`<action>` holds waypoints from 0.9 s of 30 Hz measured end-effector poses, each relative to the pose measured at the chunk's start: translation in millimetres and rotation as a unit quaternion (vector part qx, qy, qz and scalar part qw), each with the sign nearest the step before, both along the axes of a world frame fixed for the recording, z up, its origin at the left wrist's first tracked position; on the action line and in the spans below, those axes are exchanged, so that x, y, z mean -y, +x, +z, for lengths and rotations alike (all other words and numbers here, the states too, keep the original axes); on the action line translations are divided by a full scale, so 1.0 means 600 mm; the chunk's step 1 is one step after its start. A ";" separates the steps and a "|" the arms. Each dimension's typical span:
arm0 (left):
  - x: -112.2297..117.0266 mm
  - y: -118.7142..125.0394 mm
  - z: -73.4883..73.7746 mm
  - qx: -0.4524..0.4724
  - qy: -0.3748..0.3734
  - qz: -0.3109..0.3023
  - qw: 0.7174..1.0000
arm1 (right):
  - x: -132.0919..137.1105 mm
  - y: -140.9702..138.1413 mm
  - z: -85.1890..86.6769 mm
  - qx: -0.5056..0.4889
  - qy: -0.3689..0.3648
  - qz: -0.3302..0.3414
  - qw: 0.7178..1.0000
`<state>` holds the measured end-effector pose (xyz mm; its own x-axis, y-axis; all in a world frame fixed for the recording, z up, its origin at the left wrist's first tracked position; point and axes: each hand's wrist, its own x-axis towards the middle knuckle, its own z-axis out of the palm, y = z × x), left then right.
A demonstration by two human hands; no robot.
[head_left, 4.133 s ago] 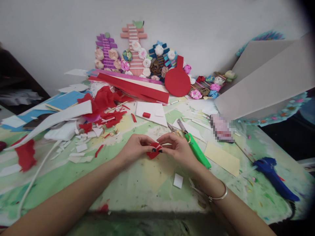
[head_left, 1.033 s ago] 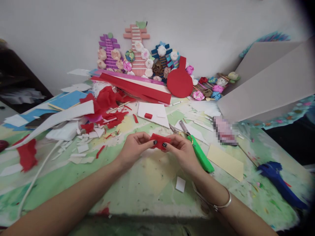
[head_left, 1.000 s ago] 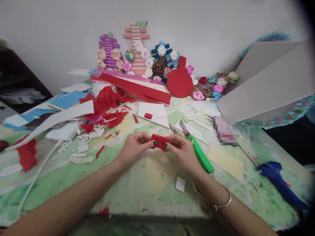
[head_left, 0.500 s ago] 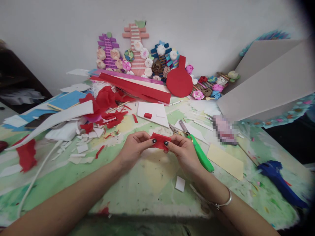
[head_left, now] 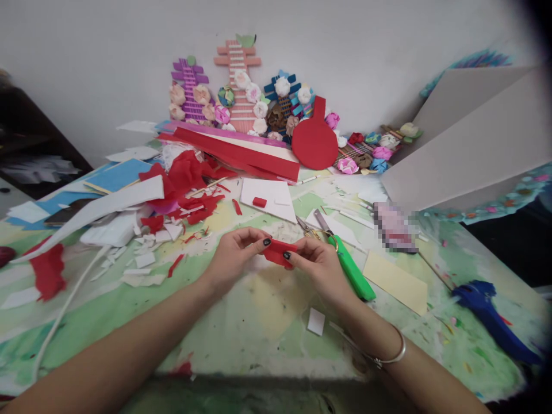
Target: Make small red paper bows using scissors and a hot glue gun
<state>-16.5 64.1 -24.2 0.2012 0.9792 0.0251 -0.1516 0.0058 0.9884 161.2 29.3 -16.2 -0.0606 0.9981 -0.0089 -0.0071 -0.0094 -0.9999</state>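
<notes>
Between my two hands a small piece of red paper [head_left: 278, 252] is held above the table, partly folded over. My left hand [head_left: 236, 253] pinches its left end between thumb and fingers. At the right end, my right hand [head_left: 317, 263] grips the paper with the thumb on the near side. Just beyond my fingers lies a white board [head_left: 268, 195] bearing a small red wrapped block [head_left: 259, 202]. A green-handled utility knife [head_left: 351, 267] and a pair of scissors [head_left: 307, 225] rest right beside my right hand. A small white square [head_left: 316, 321] lies below it.
Red paper scraps [head_left: 185, 178] and white offcuts pile up on the left, with a white cord [head_left: 71, 305]. A blue glue gun [head_left: 491, 316] lies at right near a yellow card [head_left: 397, 282]. Flower-decorated crafts and a red round-bodied shape [head_left: 314, 142] lean against the wall.
The red paper is folded more, its lower edge now turned up into a narrower strip. My left fingertips have shifted slightly left and up; the right thumb has moved slightly down and left.
</notes>
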 end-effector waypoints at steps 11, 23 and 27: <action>0.005 0.006 0.008 0.026 -0.049 0.018 0.998 | -0.001 0.002 -0.002 -0.064 -0.037 0.010 0.997; 0.009 0.009 0.006 0.013 -0.050 0.016 0.999 | -0.005 0.003 -0.005 -0.056 -0.024 -0.003 0.998; 0.011 0.010 0.007 -0.014 -0.026 0.015 0.999 | -0.008 0.006 -0.008 -0.038 -0.014 -0.030 0.999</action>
